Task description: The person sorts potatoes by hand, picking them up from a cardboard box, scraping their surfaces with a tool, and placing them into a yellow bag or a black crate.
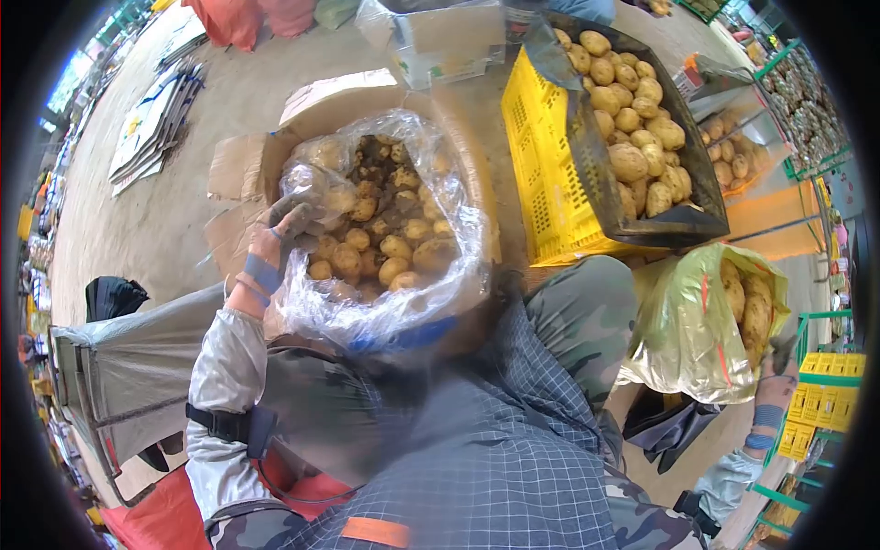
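Note:
A cardboard box [472, 174] in front of my lap is lined with a clear plastic bag [321, 302]. Soil-covered potatoes [394, 247] lie inside it. My left hand [293, 220], in a dirty glove, is at the left rim with its bent fingers closed on the bag's crumpled edge. Far to the right, my right hand [779, 362] is beside a yellow-green plastic sack [687, 321] holding large potatoes [756, 316]. Its fingers are small and smeared at the sack's right side, so I cannot tell whether they grip it.
A yellow crate [541, 156] with a dark liner, heaped with cleaner potatoes [642, 128], stands front right. Beyond it is an orange crate [765, 220]. Flattened cartons [151, 128] lie at left, near a grey-covered metal frame [137, 367]. Another carton [440, 41] stands ahead.

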A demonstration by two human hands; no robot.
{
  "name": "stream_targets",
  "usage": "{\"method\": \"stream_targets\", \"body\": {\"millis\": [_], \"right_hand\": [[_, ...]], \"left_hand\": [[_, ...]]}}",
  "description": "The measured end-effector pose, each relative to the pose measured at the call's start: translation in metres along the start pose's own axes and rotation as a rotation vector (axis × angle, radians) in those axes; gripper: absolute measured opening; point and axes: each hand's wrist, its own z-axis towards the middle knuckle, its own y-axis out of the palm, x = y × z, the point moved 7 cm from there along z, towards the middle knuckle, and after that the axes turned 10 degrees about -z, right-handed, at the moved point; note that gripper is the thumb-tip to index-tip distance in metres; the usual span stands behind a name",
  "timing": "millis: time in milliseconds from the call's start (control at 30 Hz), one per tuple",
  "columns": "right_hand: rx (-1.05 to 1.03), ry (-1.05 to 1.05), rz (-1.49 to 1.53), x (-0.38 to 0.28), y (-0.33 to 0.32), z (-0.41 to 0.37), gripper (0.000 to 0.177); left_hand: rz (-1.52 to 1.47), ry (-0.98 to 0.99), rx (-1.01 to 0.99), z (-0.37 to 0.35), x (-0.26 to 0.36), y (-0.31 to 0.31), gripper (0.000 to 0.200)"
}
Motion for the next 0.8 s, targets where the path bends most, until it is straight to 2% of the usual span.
{"method": "stream_targets", "body": {"millis": [33, 67, 133, 200, 233, 300, 333, 367, 400, 467, 533, 600, 667, 700, 800], "right_hand": [[0.021, 0.012, 0.089, -0.027, -0.013, 0.009, 0.037], [-0.001, -0.009, 0.404, -0.082, -0.025, 0.015, 0.035], [-0.059, -0.183, 0.785, -0.183, -0.023, 0.027, 0.033], [-0.298, -0.261, 1.048, -0.29, -0.01, 0.026, 0.034], [-0.507, -0.255, 1.125, -0.344, 0.005, 0.016, 0.034], [-0.792, -0.353, 1.157, -0.436, 0.03, -0.003, 0.035], [-0.87, -0.459, 1.149, -0.473, 0.041, -0.013, 0.046], [-0.787, -0.59, 1.12, -0.499, 0.051, -0.014, 0.043], [-0.701, -0.712, 1.09, -0.522, 0.065, -0.017, 0.041], [-0.517, -0.943, 1.02, -0.56, 0.086, -0.024, 0.036], [-0.462, -0.965, 0.95, -0.575, 0.099, -0.029, 0.033], [-0.527, -0.785, 0.869, -0.573, 0.1, -0.021, 0.032], [-0.58, -0.753, 0.806, -0.577, 0.11, -0.019, 0.035], [-0.608, -0.736, 0.778, -0.578, 0.114, -0.019, 0.037], [-0.539, -0.765, 0.782, -0.58, 0.106, -0.021, 0.043]], "left_hand": [[0.036, -0.02, 0.018, 0.004, -0.004, -0.001, 0.033], [0.073, -0.04, 0.033, 0.007, -0.01, 0.001, 0.032], [0.191, -0.11, 0.037, 0.015, -0.035, 0.008, 0.032], [0.42, -0.177, -0.012, 0.021, -0.065, 0.014, 0.034], [0.5, -0.16, -0.062, 0.019, -0.074, 0.022, 0.035], [0.666, -0.128, -0.158, 0.011, -0.088, 0.036, 0.039], [0.734, -0.225, -0.196, 0.008, -0.094, 0.042, 0.042], [0.803, -0.326, -0.237, 0.005, -0.093, 0.049, 0.044], [0.871, -0.43, -0.285, 0.004, -0.098, 0.052, 0.047], [1.021, -0.49, -0.306, 0.009, -0.114, 0.05, 0.056], [1.11, -0.568, -0.27, 0.012, -0.137, 0.046, 0.062], [1.124, -0.653, -0.263, 0.019, -0.162, 0.053, 0.082], [1.099, -0.783, -0.308, 0.028, -0.176, 0.074, 0.096], [1.073, -0.796, -0.196, 0.032, -0.174, 0.087, 0.097], [1.051, -0.828, -0.087, 0.04, -0.164, 0.112, 0.098]]}}
